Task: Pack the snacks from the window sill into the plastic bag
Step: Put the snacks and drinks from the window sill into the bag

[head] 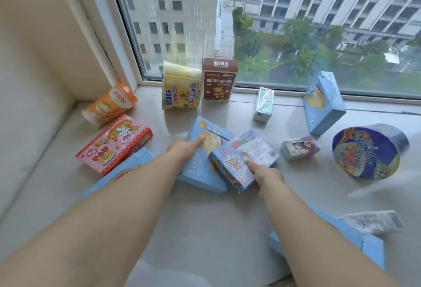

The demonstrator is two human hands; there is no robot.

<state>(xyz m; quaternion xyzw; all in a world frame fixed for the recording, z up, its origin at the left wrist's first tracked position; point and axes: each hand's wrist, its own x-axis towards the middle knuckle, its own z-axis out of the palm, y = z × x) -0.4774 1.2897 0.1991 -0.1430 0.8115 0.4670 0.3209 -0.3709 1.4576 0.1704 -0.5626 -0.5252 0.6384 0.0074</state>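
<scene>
While snacks lie spread over the window sill point(205, 229), a light blue box point(200, 168) is pinched by the left hand point(182, 150), and a cartoon box point(241, 159) is pinched by the right hand point(266, 175).

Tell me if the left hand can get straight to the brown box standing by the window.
Probably yes. The left hand rests on a light blue box, and the sill between it and the upright brown box looks bare. The yellow cup stands beside the brown box, not in front.

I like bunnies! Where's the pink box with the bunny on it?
The pink bunny box lies at the left of the sill, just in front of the orange cup and left of the left hand.
</scene>
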